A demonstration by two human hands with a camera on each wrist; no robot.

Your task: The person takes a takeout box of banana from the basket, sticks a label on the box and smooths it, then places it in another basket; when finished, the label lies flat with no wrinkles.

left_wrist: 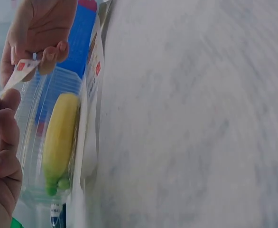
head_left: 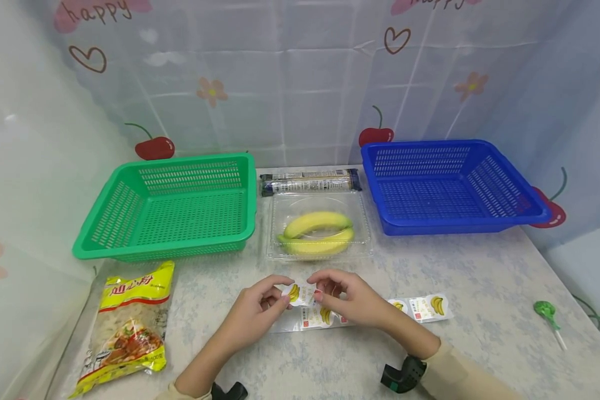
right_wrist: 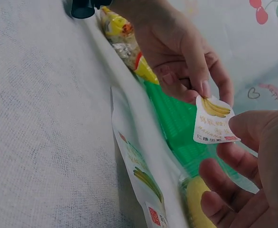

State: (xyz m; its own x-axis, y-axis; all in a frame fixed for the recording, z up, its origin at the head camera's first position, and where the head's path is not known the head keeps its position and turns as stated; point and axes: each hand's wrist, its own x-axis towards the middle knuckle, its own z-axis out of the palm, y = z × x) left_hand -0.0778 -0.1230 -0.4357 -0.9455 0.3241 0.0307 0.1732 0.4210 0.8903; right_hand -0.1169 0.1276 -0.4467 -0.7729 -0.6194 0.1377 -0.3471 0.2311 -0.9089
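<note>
A small white banana sticker (head_left: 300, 294) is stretched between both hands, lifted over the table. My left hand (head_left: 254, 312) pinches its left end between thumb and forefinger. The opposite end is pinched by my right hand (head_left: 354, 300). In the right wrist view the sticker (right_wrist: 214, 126) shows printed bananas and a red mark at its corner. Beneath the hands lies a strip of the same stickers (head_left: 431, 307), partly covered by the right hand and forearm. Just beyond, two yellow bananas (head_left: 318, 224) with greenish tips sit in a clear plastic box (head_left: 275, 219).
A green basket (head_left: 195, 216) stands back left, a blue basket (head_left: 420, 189) back right. Dark-ended cylindrical packs (head_left: 310, 182) lie behind the box. A yellow pasta bag (head_left: 125, 328) lies at left, a green lollipop (head_left: 546, 311) at right.
</note>
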